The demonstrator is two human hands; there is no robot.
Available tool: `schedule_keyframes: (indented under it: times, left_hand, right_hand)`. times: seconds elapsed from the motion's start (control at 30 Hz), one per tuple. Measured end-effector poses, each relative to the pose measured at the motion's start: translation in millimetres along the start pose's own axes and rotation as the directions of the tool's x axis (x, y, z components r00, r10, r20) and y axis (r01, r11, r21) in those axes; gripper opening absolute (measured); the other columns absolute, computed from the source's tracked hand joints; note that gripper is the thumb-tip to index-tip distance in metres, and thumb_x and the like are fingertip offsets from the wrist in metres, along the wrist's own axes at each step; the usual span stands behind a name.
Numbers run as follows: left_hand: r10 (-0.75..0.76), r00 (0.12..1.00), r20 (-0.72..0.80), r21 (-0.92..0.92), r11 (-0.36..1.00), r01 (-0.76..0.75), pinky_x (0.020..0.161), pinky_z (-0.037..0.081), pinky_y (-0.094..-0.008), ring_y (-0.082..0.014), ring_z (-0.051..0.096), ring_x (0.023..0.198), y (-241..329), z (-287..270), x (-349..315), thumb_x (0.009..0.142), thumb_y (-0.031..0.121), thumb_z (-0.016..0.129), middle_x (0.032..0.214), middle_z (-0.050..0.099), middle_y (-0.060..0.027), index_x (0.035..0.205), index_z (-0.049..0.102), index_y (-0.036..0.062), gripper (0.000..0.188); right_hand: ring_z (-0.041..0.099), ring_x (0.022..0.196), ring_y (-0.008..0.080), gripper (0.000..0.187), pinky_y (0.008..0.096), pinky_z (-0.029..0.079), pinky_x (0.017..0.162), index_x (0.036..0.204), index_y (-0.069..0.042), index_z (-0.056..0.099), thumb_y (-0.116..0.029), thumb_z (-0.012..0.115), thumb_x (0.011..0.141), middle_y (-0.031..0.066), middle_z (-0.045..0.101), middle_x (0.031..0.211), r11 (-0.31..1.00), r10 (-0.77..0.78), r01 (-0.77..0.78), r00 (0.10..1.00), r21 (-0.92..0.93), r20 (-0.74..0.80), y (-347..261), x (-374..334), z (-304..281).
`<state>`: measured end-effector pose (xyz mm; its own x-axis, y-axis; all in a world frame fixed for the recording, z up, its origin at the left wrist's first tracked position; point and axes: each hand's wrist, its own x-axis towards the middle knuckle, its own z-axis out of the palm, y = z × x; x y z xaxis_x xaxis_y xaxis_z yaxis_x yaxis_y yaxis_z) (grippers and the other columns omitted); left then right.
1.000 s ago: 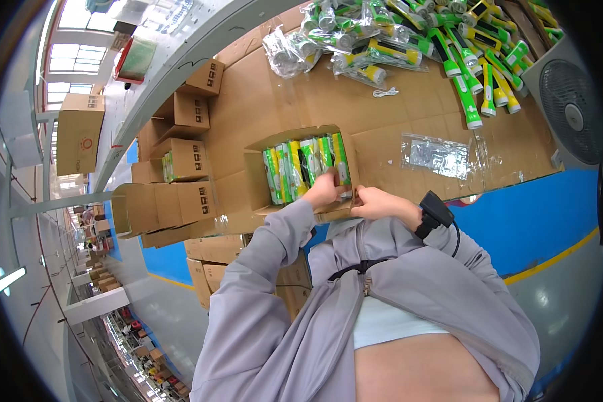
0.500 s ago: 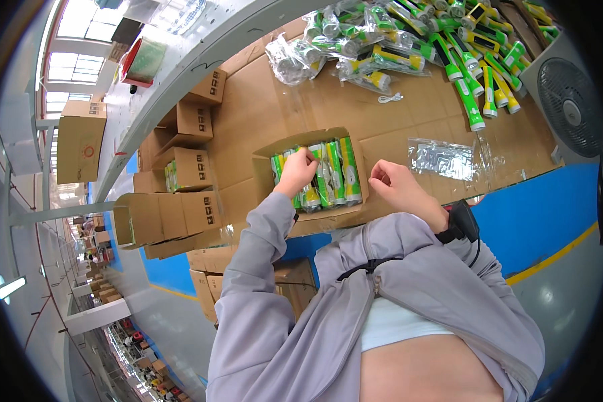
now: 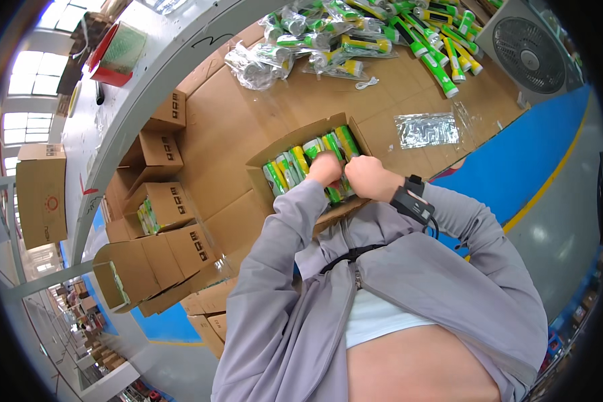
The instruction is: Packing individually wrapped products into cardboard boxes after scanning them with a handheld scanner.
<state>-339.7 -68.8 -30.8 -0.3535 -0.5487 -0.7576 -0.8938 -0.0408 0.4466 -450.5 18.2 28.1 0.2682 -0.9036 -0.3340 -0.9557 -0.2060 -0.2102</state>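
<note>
Here, both hands in the open carton of torches

Open carton point(image 3: 300, 136) taken as landmark; it sits on a cardboard sheet point(image 3: 224, 127), set at a slant, flaps up. Inside: packed torches point(image 3: 298, 161), green, yellow and white, side by side in a row, some with a plastic sheen.

Left hand point(image 3: 325, 169): over the middle of the carton, back of hand up, fingers bent down among the torches. Fingertips hidden; cannot tell whether they are clamped on one. Right hand point(image 3: 372, 177): at the carton's right side, just beside the left hand, fingers curled in close together, tips out of sight; cannot tell if anything is gripped. Black strapped device point(image 3: 414, 204) on the right wrist; grey sleeves on both arms.

Right of the carton: a flat clear packet point(image 3: 427, 130), shiny, lying alone. Beyond the carton: a short white cable point(image 3: 366, 83), then bagged torches point(image 3: 315, 37) in crumpled clear plastic. Beyond and to the right: a heap of loose torches point(image 3: 442, 43), green and yellow, with a grey fan point(image 3: 530, 61) at the far right.

Left of the carton: a line of brown boxes point(image 3: 164, 155), one of them showing more torches point(image 3: 147, 216) within. Farther left, past those boxes, a pale metal beam point(image 3: 141, 84) bearing a red-and-green container point(image 3: 117, 53).
</note>
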Motion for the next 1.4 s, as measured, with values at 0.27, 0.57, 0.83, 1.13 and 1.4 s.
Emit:
schedule_keyframes:
  times: [0.27,0.57,0.83,1.13,1.4]
  left_hand:
    - [0.246,0.969,-0.034,-0.241,0.939,-0.247,0.046,0.054,-0.0334,-0.0238,0.064,0.049,-21.6,-3.4,-3.1,0.088,0.018,0.051,0.059,0.063,-0.0144,0.07,0.06,-0.0057,0.031]
    - [0.24,0.97,0.048,-0.303,0.929,-0.215,0.052,0.054,-0.0316,-0.0217,0.066,0.059,-24.5,-12.7,-30.3,0.085,0.02,0.052,0.075,0.065,-0.0137,0.09,0.057,-0.0045,0.026]
    - [0.685,0.527,-0.502,0.033,0.624,-0.78,0.095,0.042,-0.0372,-0.0332,0.049,0.115,-28.8,-35.9,-101.8,0.063,0.005,0.072,0.127,0.046,-0.0194,0.127,0.042,0.0036,0.071]
    - [0.562,0.614,-0.554,-0.575,0.276,-0.77,0.083,0.047,-0.0297,-0.0141,0.06,0.093,-23.1,-48.5,-112.4,0.082,0.013,0.066,0.105,0.062,-0.0049,0.107,0.058,0.0023,0.029]
    - [0.485,0.819,-0.307,-0.951,-0.128,-0.281,0.084,0.051,-0.0361,-0.0185,0.06,0.095,-3.5,-11.2,-125.1,0.092,0.031,0.054,0.112,0.058,-0.0075,0.119,0.047,0.0032,0.04]
  right_hand:
    - [0.067,0.076,0.0255,0.014,0.0336,0.054,0.063,0.078,-0.007,0.07,-0.012,0.059,0.072,0.011,0.067,0.078,0.97,0.221,-0.211,0.972,-0.118,0.081,-6.1,32.2,20.7]
    - [0.066,0.078,0.0335,0.016,0.0405,0.053,0.071,0.078,0.001,0.067,-0.01,0.057,0.071,0.0217,0.065,0.081,0.971,0.236,-0.236,0.972,0.048,0.012,5.2,32.7,17.5]
    - [0.049,0.038,0.0107,0.025,0.025,0.036,0.035,0.06,-0.002,0.058,-0.017,0.055,0.081,0.0068,0.055,0.053,0.349,0.121,-0.26,0.965,0.9,0.232,-5.9,2.1,-88.3]
    - [0.054,0.051,0.0089,0.024,0.0194,0.041,0.046,0.086,-0.002,0.059,-0.026,0.054,0.089,0.0047,0.059,0.07,-0.042,-0.06,-0.118,0.991,0.992,0.116,-3.0,-24.6,-145.5]
    - [0.052,0.094,0.0099,0.05,0.0252,0.044,0.077,0.124,-0.004,0.045,-0.027,0.066,0.084,0.0055,0.052,0.115,0.457,0.063,-0.04,0.998,0.888,0.013,-24.6,-35.9,-100.0]
